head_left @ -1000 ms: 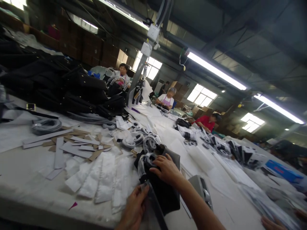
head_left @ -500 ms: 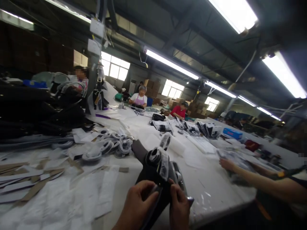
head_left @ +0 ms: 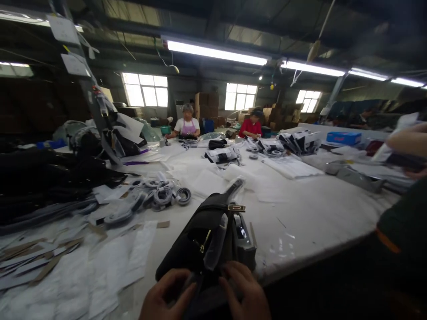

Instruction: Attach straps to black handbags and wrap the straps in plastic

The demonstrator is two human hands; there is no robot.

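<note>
A black handbag (head_left: 187, 235) lies on the white table in front of me, with a gold zipper pull and a gold-coloured metal fitting (head_left: 236, 208). Clear plastic wrap (head_left: 216, 244) covers a strap along its top. My left hand (head_left: 168, 293) is closed at the bag's near end, thumb and fingers pinching its edge. At the same end, my right hand (head_left: 245, 291) has its fingers bent over the dark material. What lies between the two hands is partly hidden. A grey box-like object (head_left: 246, 249) stands against the bag's right side.
Wrapped coiled straps (head_left: 163, 195) lie at the left, beyond paper and card strips (head_left: 36, 262). Black material (head_left: 50, 182) is heaped by a post. Two people sit across the table; another person's arm (head_left: 408, 142) reaches in at right. Wrapped bags (head_left: 223, 155) lie further back.
The view has levelled and swung to the right. The bag now lies turned, showing its zipper, and the wrapped coil on top of it is gone from there. Both hands appear lower.
</note>
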